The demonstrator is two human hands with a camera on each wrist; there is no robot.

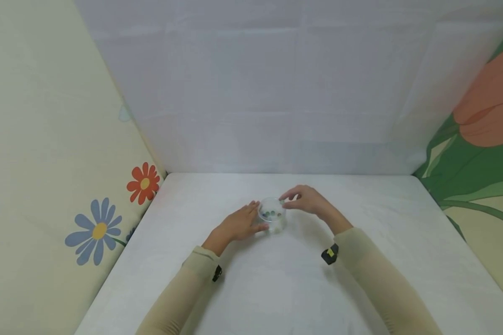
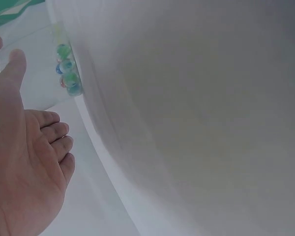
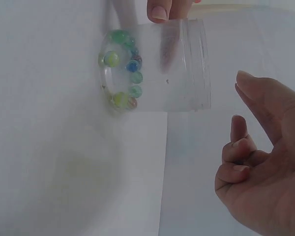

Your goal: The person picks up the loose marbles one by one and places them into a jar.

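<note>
A clear plastic jar (image 1: pixel 272 215) stands upright on the white table, with several coloured glass marbles (image 3: pixel 132 66) at its bottom. My left hand (image 1: pixel 239 224) holds the jar from the left, thumb at the near side and index finger behind the wall. In the left wrist view the other fingers of that hand (image 2: pixel 34 162) curl loosely below the jar. Close to the jar's open rim (image 3: pixel 199 64), on the right, is my right hand (image 1: pixel 312 201). Its thumb and index finger point at the rim; the remaining fingers (image 3: pixel 231 172) are bent, and no held object shows.
A white cloth covers the table (image 1: pixel 251 288), and a white sheet (image 1: pixel 251 93) hangs behind it. Flower-patterned panels stand at the left (image 1: pixel 100 228) and right (image 1: pixel 482 186). Black devices (image 1: pixel 330 254) are strapped at both sleeved wrists.
</note>
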